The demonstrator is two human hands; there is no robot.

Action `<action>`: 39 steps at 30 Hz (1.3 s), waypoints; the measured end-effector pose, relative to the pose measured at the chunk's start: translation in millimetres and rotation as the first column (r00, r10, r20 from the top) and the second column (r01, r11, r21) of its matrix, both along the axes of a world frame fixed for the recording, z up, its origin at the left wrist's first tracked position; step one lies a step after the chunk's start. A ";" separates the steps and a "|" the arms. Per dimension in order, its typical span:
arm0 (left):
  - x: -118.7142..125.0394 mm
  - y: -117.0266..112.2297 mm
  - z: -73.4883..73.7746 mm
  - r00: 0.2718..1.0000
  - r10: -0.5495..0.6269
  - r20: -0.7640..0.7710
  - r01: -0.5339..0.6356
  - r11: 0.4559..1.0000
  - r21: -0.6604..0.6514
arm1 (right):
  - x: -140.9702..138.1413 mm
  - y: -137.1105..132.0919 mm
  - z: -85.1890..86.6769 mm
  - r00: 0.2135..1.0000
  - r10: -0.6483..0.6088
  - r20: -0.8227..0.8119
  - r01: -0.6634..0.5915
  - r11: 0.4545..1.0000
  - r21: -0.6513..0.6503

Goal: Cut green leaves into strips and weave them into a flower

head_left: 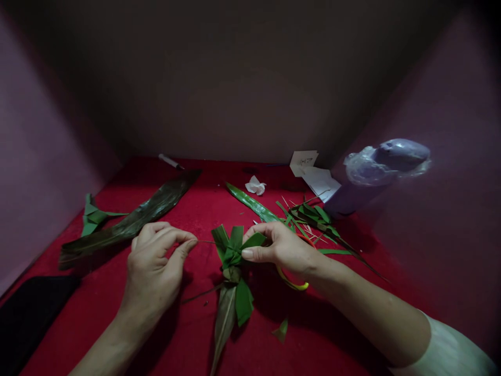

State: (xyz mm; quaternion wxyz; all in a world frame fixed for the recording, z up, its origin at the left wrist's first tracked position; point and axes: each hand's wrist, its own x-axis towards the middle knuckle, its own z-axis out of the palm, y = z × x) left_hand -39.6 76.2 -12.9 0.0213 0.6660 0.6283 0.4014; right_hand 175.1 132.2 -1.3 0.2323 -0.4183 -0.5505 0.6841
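A folded green leaf bundle (233,256) stands out over the red cloth at the front middle, with loose leaf ends spread at its top and two longer blades hanging below. My right hand (279,245) pinches the bundle's upper right side between thumb and fingers. To its left, my left hand (156,263) is closed, thumb against forefinger, on a thin brown strand (206,242) that runs to the bundle. Beneath my right hand lie scissors (291,282), of which a yellow and orange handle shows. Another thin stalk (201,294) sticks out from the bundle's lower left.
A long dark leaf (144,211) and a folded green leaf piece (93,215) lie left. Leaf scraps (313,216) and toothpicks (311,232) are scattered right, near a plastic-wrapped purple object (391,162). Behind lie crumpled tissue (255,186), white cards (319,181) and a white pen-like tube (170,161).
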 end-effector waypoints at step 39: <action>38.9 -10.8 8.5 0.468 0.125 0.875 0.485 0.792 -0.372 | -16.5 -35.1 0.1 0.912 -0.367 0.182 -0.126 0.172 0.977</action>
